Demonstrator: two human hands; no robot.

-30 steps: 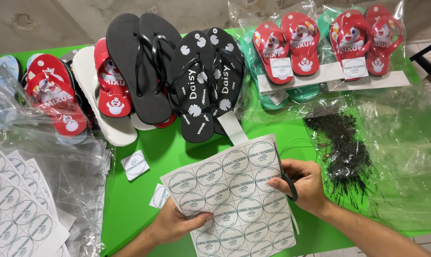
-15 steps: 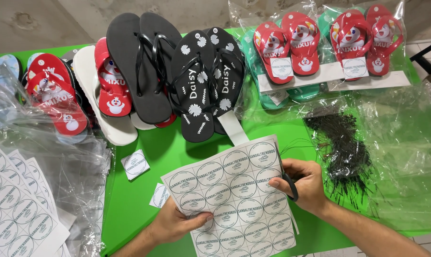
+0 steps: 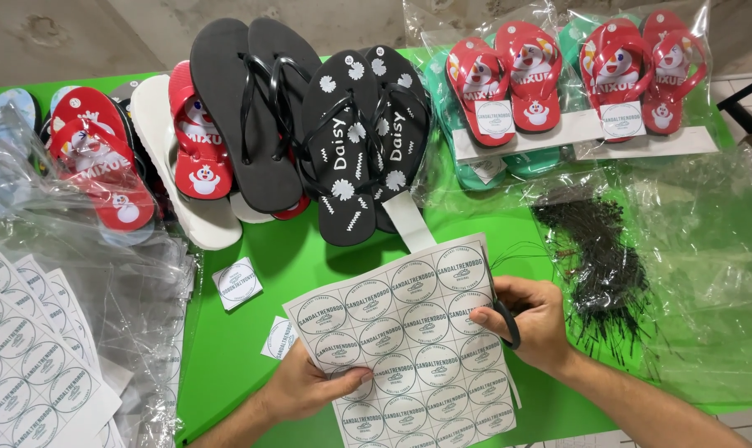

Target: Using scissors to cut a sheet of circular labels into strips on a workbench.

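Observation:
My left hand pinches the lower left edge of a white sheet of round printed labels, thumb on top. My right hand grips black-handled scissors at the sheet's right edge; the blades are hidden behind the paper. Two cut-out square labels lie on the green table to the left of the sheet.
Flip-flops line the back: plain black, black with white flowers, red printed pairs, and bagged red pairs at right. A pile of thin black ties lies on clear plastic. More label sheets sit at left.

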